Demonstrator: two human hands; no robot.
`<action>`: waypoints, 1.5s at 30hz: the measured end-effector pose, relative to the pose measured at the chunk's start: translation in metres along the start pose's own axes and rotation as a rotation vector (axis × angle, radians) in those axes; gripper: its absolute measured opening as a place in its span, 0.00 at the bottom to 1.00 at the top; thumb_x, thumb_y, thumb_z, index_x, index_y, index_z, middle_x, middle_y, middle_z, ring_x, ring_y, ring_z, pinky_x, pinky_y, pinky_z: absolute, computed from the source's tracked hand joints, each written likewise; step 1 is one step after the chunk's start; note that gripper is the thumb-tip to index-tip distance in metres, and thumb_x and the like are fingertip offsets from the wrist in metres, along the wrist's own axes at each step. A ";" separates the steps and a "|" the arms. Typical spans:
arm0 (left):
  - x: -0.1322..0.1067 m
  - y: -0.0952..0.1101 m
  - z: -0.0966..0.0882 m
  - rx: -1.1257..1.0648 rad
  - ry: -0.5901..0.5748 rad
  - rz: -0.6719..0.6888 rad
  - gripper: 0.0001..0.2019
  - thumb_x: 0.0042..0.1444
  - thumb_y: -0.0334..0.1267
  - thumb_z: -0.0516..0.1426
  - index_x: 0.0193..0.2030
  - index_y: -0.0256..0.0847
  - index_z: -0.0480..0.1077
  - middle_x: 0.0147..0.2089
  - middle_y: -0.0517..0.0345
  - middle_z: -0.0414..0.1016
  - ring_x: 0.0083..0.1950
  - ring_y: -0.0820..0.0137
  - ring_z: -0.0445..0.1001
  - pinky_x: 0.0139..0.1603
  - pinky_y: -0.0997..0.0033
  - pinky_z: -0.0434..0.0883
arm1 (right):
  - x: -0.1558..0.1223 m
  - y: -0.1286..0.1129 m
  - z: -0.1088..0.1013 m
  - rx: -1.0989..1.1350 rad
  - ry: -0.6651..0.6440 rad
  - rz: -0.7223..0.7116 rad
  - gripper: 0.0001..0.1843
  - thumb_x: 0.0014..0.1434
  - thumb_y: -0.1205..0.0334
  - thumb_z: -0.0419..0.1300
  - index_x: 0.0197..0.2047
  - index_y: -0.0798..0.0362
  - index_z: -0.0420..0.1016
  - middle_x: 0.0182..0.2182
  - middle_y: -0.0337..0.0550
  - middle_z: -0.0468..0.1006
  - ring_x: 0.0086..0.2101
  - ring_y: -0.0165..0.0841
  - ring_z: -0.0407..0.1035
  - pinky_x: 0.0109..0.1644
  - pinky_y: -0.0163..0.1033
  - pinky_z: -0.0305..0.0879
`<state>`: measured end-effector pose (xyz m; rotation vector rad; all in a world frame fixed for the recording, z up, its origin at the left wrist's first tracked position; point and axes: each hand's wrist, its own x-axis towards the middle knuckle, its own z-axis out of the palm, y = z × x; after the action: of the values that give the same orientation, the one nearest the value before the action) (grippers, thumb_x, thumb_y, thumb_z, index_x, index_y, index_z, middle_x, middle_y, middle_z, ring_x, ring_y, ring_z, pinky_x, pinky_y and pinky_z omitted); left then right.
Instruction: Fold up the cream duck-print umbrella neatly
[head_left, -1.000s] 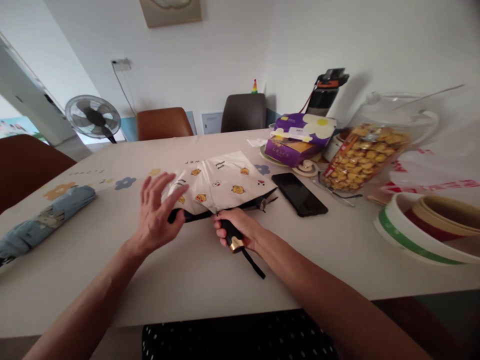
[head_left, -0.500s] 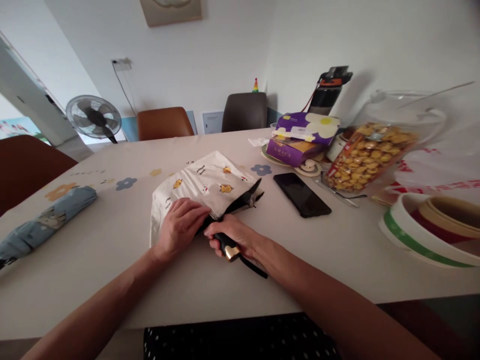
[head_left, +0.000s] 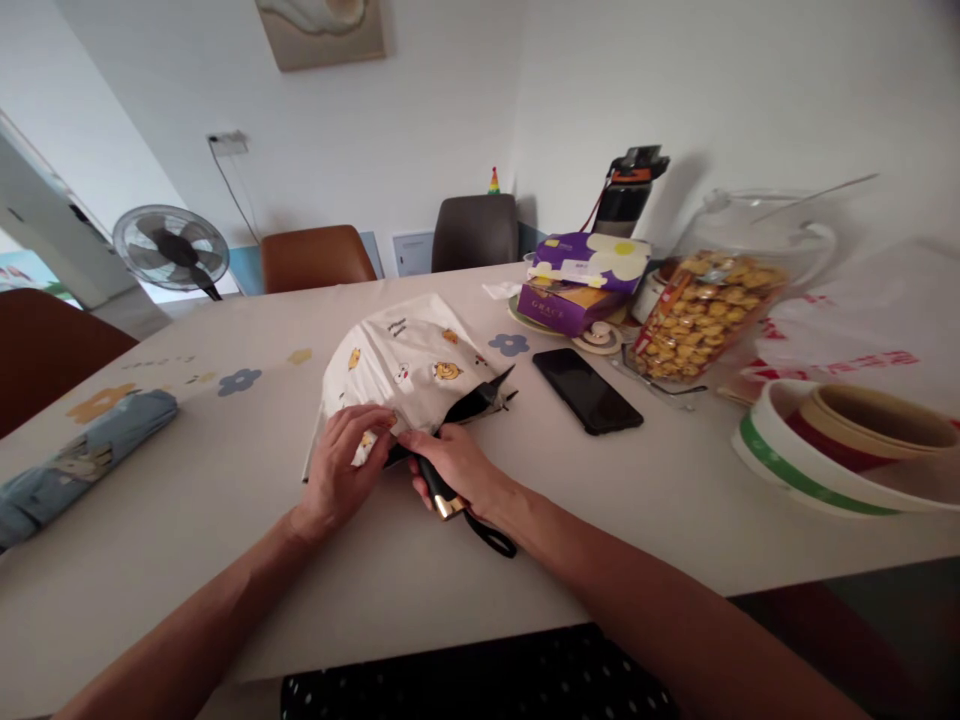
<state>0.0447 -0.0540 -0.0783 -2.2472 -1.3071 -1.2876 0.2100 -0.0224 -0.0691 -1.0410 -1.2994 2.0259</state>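
Note:
A folding umbrella (head_left: 420, 345) with white fabric and small yellow cartoon prints lies partly gathered on the table, its dark underside and rib ends showing on the right. My right hand (head_left: 457, 465) is wrapped round its black handle, which has a gold end and a black wrist strap (head_left: 491, 535). On the near left edge of the fabric, my left hand (head_left: 349, 460) is closed with curled fingers, thumb and fingertips pinching at the canopy's edge. A second umbrella (head_left: 90, 460), blue and rolled up, rests at the left of the table.
Right of the umbrella lie a black phone (head_left: 587, 390) and glasses (head_left: 660, 385). Beyond them stand a purple tissue box (head_left: 562, 305), a dark bottle (head_left: 626, 195), a snack bag (head_left: 705, 315) and a glass pitcher (head_left: 757, 225). A white-green tape roll (head_left: 802, 470) sits near the right edge.
My left hand has gone from lying on the fabric to pinching at its edge, with fingers more curled. The canopy stands a little fuller. The camera view has shifted slightly.

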 end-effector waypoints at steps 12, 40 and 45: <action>0.057 0.023 0.011 0.124 0.034 0.305 0.22 0.52 0.23 0.52 0.54 0.40 0.60 0.53 0.48 0.68 0.57 0.62 0.65 0.59 0.52 0.62 | 0.014 -0.002 -0.012 -0.066 0.302 -0.015 0.15 0.55 0.56 0.57 0.21 0.56 0.65 0.12 0.39 0.66 0.12 0.27 0.60 0.12 0.31 0.55; 0.072 -0.032 0.035 -0.282 -0.538 -0.087 0.09 0.57 0.38 0.51 0.38 0.41 0.71 0.51 0.53 0.70 0.54 0.68 0.67 0.55 0.62 0.65 | 0.008 -0.014 -0.021 0.378 0.111 0.041 0.13 0.62 0.56 0.50 0.31 0.56 0.64 0.19 0.37 0.68 0.15 0.26 0.63 0.15 0.33 0.61; 0.073 -0.033 0.026 -0.060 -0.592 0.094 0.27 0.52 0.32 0.51 0.60 0.43 0.59 0.64 0.52 0.58 0.65 0.62 0.54 0.62 0.55 0.57 | 0.006 -0.013 -0.021 0.040 0.213 -0.061 0.13 0.60 0.57 0.52 0.26 0.55 0.61 0.17 0.37 0.67 0.14 0.27 0.61 0.15 0.32 0.58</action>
<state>0.0491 0.0225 -0.0429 -2.8202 -1.3145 -0.6492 0.2242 -0.0018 -0.0644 -1.1488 -1.1612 1.8327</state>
